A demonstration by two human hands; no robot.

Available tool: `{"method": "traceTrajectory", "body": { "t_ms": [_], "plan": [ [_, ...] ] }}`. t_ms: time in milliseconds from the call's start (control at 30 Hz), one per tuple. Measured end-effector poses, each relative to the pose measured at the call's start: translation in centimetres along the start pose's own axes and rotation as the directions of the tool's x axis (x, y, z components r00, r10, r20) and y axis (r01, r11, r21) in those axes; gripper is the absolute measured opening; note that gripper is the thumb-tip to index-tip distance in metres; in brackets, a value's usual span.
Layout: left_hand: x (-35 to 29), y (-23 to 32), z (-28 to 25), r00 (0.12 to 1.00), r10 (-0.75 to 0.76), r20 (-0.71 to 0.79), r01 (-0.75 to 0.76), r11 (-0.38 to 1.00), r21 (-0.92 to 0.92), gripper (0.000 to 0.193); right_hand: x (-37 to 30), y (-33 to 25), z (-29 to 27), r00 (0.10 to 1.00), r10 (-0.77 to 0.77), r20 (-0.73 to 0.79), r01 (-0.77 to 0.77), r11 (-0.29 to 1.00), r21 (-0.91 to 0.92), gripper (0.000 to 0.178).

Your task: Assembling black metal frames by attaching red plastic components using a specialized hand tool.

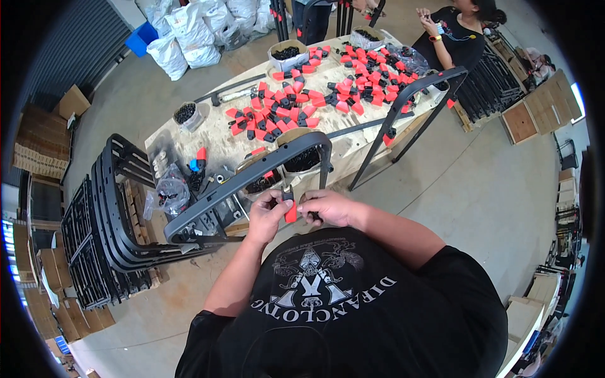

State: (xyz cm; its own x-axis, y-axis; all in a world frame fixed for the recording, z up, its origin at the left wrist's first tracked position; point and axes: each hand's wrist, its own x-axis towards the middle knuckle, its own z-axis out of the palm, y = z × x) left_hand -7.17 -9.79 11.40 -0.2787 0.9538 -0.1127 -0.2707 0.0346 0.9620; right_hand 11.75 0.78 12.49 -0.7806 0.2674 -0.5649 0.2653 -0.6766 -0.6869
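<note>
Close to my chest, my left hand [268,215] grips a red-and-black plastic piece [290,213] between thumb and fingers, its red end pointing down. My right hand [328,208] is closed just beside it, fingers curled and tips near the red part. Something small and dark shows under those fingers, too hidden to name. Beyond both hands, a black bent metal tube frame [252,179] leans along the table's near side. Many similar red-and-black pieces [277,113] lie heaped on the wooden table [217,142].
Boxes of small black parts [302,160] stand near the table's front edge. A second black frame [403,101] rises at the right. Stacked black frames [107,208] fill the left. Across the table is a person in black [450,38]. White sacks [189,34] lie behind.
</note>
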Motion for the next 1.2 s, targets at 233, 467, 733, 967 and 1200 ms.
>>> {"method": "traceTrajectory", "body": {
  "t_ms": [233,467,733,967,1200],
  "plan": [
    [0.2,0.7,2.8,0.959,-0.284,-0.008,0.28,0.947,-0.156,0.015,-0.6,-1.6,-1.8,1.0,0.001,-0.029,0.007,0.965,0.262,0.014],
    [2.3,1.8,8.2,0.982,-0.064,0.178,-0.023,0.894,0.448,0.03,-2.4,-2.9,-5.3,0.992,-0.103,-0.069,0.12,0.938,0.324,0.011],
    [4.5,4.5,14.3,0.887,0.161,0.433,-0.461,0.343,0.818,0.037,-0.8,-1.7,-8.6,0.973,-0.018,-0.23,0.123,0.883,0.452,0.022],
    [4.4,5.0,15.7,0.934,-0.057,0.352,-0.331,0.228,0.916,0.043,-4.0,-4.0,-8.1,0.958,0.048,-0.282,0.086,0.892,0.444,0.022],
    [4.8,4.1,15.3,0.947,-0.056,0.316,-0.283,0.318,0.905,0.042,-3.2,-3.7,-8.9,0.943,0.082,-0.322,0.073,0.895,0.44,0.019]
  ]
}}
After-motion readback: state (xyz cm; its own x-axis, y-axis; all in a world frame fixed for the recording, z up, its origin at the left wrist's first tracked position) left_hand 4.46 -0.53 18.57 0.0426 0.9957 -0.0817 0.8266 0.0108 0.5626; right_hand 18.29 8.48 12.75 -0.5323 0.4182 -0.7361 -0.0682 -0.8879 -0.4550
